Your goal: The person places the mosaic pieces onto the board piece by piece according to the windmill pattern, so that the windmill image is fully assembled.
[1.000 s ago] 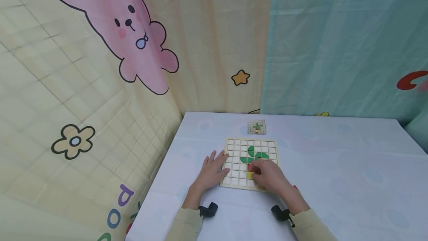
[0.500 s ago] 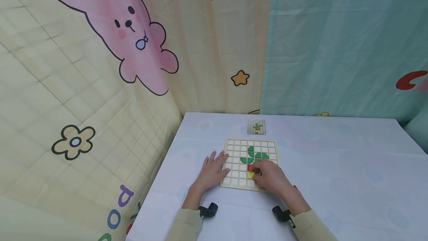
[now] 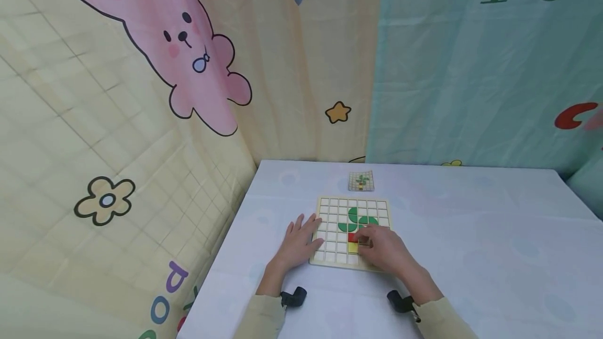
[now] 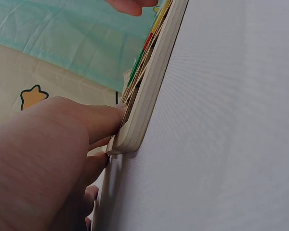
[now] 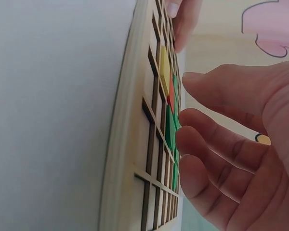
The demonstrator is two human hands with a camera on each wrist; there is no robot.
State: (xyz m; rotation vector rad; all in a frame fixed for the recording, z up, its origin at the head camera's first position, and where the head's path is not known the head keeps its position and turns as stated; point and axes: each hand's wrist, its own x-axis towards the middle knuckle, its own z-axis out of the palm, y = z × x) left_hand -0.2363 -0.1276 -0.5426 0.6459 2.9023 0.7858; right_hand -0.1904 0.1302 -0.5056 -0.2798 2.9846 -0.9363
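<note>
A square grid board (image 3: 331,248) with pale wooden edges lies on the table. Green rounded tiles (image 3: 347,227) sit in its middle cells, with a red tile (image 3: 352,237) and then a yellow tile (image 3: 353,248) below them. My left hand (image 3: 298,242) rests on the board's left edge, fingers spread, thumb on the rim in the left wrist view. Over the lower right part of the board is my right hand (image 3: 385,248), close to the red and yellow tiles. The right wrist view shows its fingers (image 5: 195,139) loosely bent, thumb apart, holding nothing. It hides some cells in the head view.
A small card (image 3: 360,181) printed with a similar leaf pattern lies behind the board. White cloth covers the table (image 3: 471,234). Printed curtains (image 3: 301,67) hang along its back and left sides.
My right hand has drawn slightly to the right, showing more of the red and yellow tiles. The red bit seen beside the right wrist is no longer visible. My left hand stays put.
</note>
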